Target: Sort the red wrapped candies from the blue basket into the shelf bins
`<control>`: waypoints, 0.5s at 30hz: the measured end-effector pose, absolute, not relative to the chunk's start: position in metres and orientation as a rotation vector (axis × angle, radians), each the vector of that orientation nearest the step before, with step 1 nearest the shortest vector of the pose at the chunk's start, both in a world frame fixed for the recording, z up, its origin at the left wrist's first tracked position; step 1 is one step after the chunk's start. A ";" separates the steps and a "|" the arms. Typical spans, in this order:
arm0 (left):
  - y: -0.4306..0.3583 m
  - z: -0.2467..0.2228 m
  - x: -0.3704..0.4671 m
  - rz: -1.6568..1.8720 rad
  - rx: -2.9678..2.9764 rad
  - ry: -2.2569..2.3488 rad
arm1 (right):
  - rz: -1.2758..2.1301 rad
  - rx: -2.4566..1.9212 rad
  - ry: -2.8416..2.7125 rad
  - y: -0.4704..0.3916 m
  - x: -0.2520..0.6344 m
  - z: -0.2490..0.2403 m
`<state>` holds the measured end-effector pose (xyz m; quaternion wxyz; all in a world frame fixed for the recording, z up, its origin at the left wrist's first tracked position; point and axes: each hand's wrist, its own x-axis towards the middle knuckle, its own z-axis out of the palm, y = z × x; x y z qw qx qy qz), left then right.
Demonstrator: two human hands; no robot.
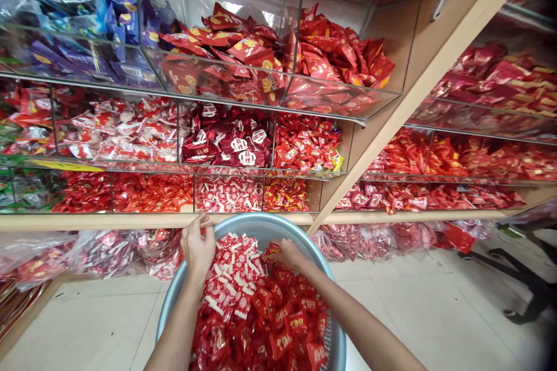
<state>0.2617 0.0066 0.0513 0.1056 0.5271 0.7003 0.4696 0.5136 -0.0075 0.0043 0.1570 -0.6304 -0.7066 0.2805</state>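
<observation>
A light blue plastic basket (328,266) full of wrapped candies stands in front of me. Across its upper left rim lies my left hand (198,247), fingers bent over the edge; the rim under it is hidden. Inside the basket, my right hand (284,255) has its fingers closed on small red and yellow wrapped candies (272,250). Small red candies with white twisted ends (235,272) are heaped between the hands. Larger shiny red packets with gold lettering (282,319) fill the nearer part.
Clear-fronted shelf bins rise ahead, holding red orange-print packets (243,46), dark red packets (230,133) and white-and-red candies (228,194). A wooden upright (391,122) divides the shelves. Bagged candies (107,255) lie below. A black chair base (517,278) stands on the right floor.
</observation>
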 end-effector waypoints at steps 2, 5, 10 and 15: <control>0.007 0.052 0.262 1.360 1.549 2.072 | 0.780 -1.822 -2.096 -0.008 0.517 0.009; 0.007 0.052 0.262 1.345 1.561 2.077 | 0.766 -1.810 -2.121 -0.007 0.522 0.020; 0.007 0.051 0.263 1.316 1.588 2.083 | 0.799 -1.714 -2.072 -0.004 0.520 0.027; 0.005 0.054 0.264 1.246 1.589 2.105 | 0.801 -1.613 -1.997 -0.001 0.500 0.016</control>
